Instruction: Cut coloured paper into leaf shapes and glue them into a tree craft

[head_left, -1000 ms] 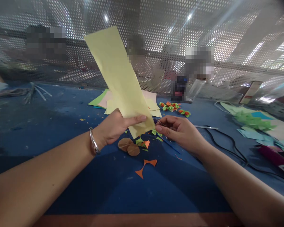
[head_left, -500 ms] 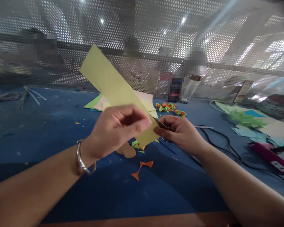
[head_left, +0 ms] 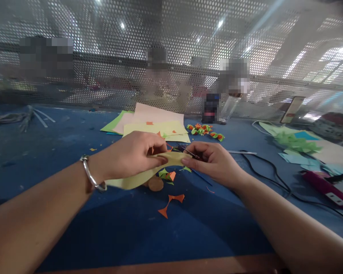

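yellow strip point(head_left: 131, 181) is pinched at one end by left hand point(head_left: 131, 156) and right hand point(head_left: 214, 161), just above the orange scrap point(head_left: 171, 199); best held taut, grips close together.

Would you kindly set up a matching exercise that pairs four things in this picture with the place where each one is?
Things:
1. yellow paper strip
2. orange scrap
3. silver bangle
4. magenta tool

Places:
A. at the far right of the blue table
B. around the left wrist
C. pinched between the left hand and the right hand
D. lying flat on the table, nearer the camera than the hands

Pairs: 1-C, 2-D, 3-B, 4-A
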Motion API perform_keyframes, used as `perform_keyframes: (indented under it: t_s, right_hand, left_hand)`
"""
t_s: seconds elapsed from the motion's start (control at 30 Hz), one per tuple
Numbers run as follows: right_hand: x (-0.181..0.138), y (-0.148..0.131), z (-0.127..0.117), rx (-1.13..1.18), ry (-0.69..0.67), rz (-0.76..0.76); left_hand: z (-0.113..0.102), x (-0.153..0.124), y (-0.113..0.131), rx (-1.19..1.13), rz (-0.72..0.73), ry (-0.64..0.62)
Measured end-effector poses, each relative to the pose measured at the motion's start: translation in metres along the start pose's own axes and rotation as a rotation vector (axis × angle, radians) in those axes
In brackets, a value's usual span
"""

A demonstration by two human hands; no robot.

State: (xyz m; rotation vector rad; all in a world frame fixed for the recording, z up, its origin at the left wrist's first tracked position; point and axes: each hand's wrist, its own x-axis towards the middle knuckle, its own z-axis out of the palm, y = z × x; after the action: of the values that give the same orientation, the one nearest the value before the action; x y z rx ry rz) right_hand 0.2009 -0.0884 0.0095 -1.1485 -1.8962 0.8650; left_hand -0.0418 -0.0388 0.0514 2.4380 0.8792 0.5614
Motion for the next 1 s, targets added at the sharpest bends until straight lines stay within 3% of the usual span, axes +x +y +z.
perform_keyframes:
  t_s: [0.1, 0.17, 0.23, 0.3, 0.53, 0.8, 1.0]
  right_hand:
    - [0.000, -0.003, 0.001, 0.029, 0.007, -0.002]
    - [0.000, -0.003, 0.001, 0.047, 0.016, -0.002]
    - [0.001, -0.001, 0.001, 0.053, 0.009, -0.007]
    - [0.001, 0.002, 0.002, 0.038, -0.010, -0.015]
    - [0.003, 0.005, 0.005, -0.016, -0.027, -0.001]
    - [0.002, -0.003, 0.005, 0.029, 0.060, 0.053]
    - [0.001, -0.002, 0.003, 0.041, 0.069, 0.046]
  left_hand:
    - [-0.007, -0.003, 0.003, -0.255, -0.143, -0.137]
    - [-0.008, -0.004, 0.003, -0.431, -0.231, -0.297]
    - [-0.005, -0.004, 0.002, -0.524, -0.297, -0.447]
    - [0.003, 0.000, 0.000, -0.535, -0.322, -0.503]
    - [0.035, 0.012, -0.007, -0.489, -0.242, -0.298]
    - [0.025, 0.002, -0.010, -0.806, -0.348, -0.147]
    - [0.031, 0.004, -0.020, -0.992, -0.360, -0.058]
